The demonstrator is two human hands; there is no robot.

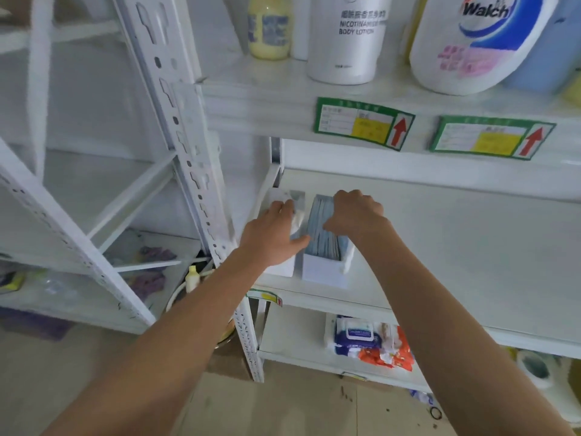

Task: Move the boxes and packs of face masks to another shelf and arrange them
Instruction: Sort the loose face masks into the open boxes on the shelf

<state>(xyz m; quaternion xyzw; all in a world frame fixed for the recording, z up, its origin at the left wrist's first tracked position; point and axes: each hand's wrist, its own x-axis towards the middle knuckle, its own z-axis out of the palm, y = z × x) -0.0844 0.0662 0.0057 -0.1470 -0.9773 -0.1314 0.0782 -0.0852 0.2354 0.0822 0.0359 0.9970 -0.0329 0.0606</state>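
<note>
So both boxes of masks sit at the left end of the middle shelf, right up by the white slotted upright. They're side by side, almost touching, and each one has its long axis running front to back, short end facing out toward the person.

The open mask box is the right-hand one. Its top is open and you can see a stack of blue masks standing on edge inside, lined up along the length of the box. The right hand is curled down over the far end of that stack, fingers bent onto the masks; looks like it's gripping or pressing them, but I can't tell for sure which.

The left box is mostly hidden under the left hand. That hand lies flat and fairly spread on top of it, fingers pointing to the back of the shelf, thumb sticking out toward the open box. There's something white and papery at its fingertips, too blurry to make out.

Above, the upper shelf carries a body lotion bottle, a Walch jug and a small yellow bottle, with two green labels with red arrows on its front edge. Down below, on the lower shelf, lie some wipes packs.
</note>
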